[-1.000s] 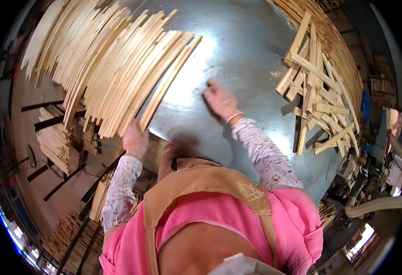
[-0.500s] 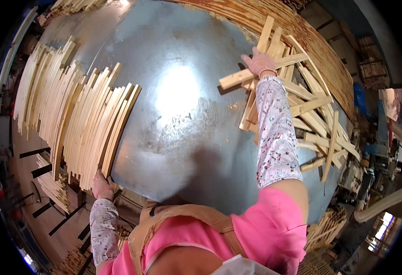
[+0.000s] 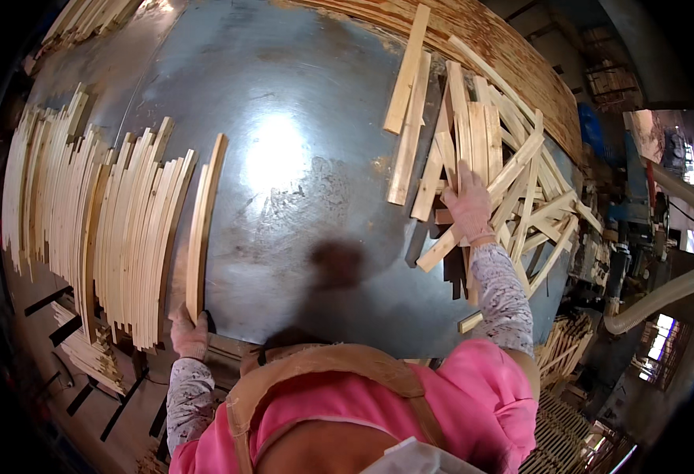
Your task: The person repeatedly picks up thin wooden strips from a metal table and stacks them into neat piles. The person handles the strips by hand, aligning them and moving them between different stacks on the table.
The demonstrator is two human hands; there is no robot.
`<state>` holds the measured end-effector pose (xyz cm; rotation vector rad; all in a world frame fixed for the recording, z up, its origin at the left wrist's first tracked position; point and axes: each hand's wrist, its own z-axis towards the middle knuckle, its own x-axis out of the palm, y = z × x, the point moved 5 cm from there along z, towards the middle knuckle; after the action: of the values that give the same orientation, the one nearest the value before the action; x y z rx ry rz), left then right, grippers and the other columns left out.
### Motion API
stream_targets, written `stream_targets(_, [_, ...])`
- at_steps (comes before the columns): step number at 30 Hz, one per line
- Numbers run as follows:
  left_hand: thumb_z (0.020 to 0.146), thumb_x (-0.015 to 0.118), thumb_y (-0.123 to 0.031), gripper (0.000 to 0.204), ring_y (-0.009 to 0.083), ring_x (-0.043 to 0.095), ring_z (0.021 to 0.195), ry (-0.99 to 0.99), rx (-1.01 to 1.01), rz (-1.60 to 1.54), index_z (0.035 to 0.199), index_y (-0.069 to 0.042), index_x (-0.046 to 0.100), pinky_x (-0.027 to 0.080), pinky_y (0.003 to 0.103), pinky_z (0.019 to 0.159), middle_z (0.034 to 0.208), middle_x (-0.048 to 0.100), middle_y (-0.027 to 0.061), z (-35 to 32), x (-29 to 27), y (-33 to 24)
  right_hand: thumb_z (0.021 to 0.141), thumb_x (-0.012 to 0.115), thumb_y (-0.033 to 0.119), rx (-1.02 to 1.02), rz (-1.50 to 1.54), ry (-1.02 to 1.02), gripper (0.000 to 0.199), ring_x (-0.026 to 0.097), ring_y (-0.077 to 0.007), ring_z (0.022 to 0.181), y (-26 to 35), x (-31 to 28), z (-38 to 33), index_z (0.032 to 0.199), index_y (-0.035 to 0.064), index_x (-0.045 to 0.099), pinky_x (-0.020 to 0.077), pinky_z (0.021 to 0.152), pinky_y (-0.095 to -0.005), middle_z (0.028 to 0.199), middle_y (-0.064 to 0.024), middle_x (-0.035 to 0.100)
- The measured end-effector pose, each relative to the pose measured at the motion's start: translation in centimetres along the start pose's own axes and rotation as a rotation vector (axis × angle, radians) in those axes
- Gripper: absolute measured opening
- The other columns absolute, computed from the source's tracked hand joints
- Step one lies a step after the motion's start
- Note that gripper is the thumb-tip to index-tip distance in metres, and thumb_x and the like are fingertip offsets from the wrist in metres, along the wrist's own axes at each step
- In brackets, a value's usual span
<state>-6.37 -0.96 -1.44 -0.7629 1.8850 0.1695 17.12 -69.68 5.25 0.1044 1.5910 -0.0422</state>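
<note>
At the left of the metal table, my left hand (image 3: 190,333), in a pink glove, is closed around the near end of a wooden strip (image 3: 205,229). A narrow gap separates this strip from a row of similar strips (image 3: 137,245) lying side by side. Over on the right, my gloved right hand (image 3: 470,207) lies on a loose pile of wooden strips (image 3: 513,189), fingers stretched forward over the near ends of some of them and thumb apart. Two strips (image 3: 410,118) lie roughly parallel at the pile's far left side. Beneath the right palm the wood is hidden.
Bare grey metal tabletop (image 3: 299,213) stretches between row and pile. A worn wooden board (image 3: 521,79) borders the far right edge. More strips (image 3: 86,24) lie at the far left, and dark metal bars (image 3: 47,302) jut out below the row. A hose (image 3: 655,300) curves at right.
My left hand has shifted a strip rightward, away from the row. My right hand has come nearer to me, and strips at the pile's left side now lie differently, several pointing away from me.
</note>
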Motion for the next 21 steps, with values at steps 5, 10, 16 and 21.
stream_targets(5, [0.091, 0.080, -0.029, 0.065, 0.0429, 0.071, 0.119, 0.077, 0.111, -0.328, 0.146, -0.003, 0.060, 0.054, 0.048, 0.103, 0.124, 0.074, 0.0263, 0.4, 1.9, -6.2, 0.094, 0.071, 0.033, 0.211, -0.174, -0.171, 0.051, 0.062, -0.0375, 0.125, 0.5, 1.9, 5.4, 0.135, 0.0051, 0.059, 0.0521, 0.105, -0.0508, 0.128, -0.0201, 0.067])
stream_targets(10, [0.092, 0.078, -0.039, 0.075, 0.0438, 0.069, 0.122, 0.184, 0.085, -0.262, 0.154, -0.005, 0.053, 0.054, 0.048, 0.106, 0.132, 0.071, 0.0286, -1.0, 0.1, -11.3, 0.095, 0.066, 0.027, 0.180, -0.145, -0.025, 0.054, 0.065, -0.0436, 0.121, 3.3, 3.3, 5.4, 0.144, 0.0060, 0.057, 0.0531, 0.104, -0.0518, 0.126, -0.0222, 0.071])
stream_targets(16, [0.100, 0.068, -0.047, 0.055, 0.0397, 0.069, 0.119, -0.041, 0.072, 0.100, 0.139, -0.008, 0.064, 0.053, 0.050, 0.105, 0.124, 0.072, 0.0230, 0.7, 1.8, -4.1, 0.095, 0.073, 0.033, 0.318, 0.030, -0.052, 0.068, 0.063, -0.0482, 0.126, 1.7, 4.1, 0.8, 0.154, 0.0075, 0.052, 0.0518, 0.108, -0.0539, 0.134, -0.0290, 0.066])
stream_targets(21, [0.098, 0.072, -0.035, 0.041, 0.0372, 0.064, 0.124, -0.759, 0.285, 0.460, 0.129, -0.008, 0.069, 0.051, 0.051, 0.108, 0.136, 0.066, 0.0182, 4.6, -2.9, 4.2, 0.093, 0.077, 0.032, 0.336, 0.327, -0.190, 0.074, 0.058, -0.0468, 0.135, 2.5, 3.4, -3.3, 0.157, 0.0045, 0.052, 0.0475, 0.117, -0.0488, 0.145, -0.0309, 0.060])
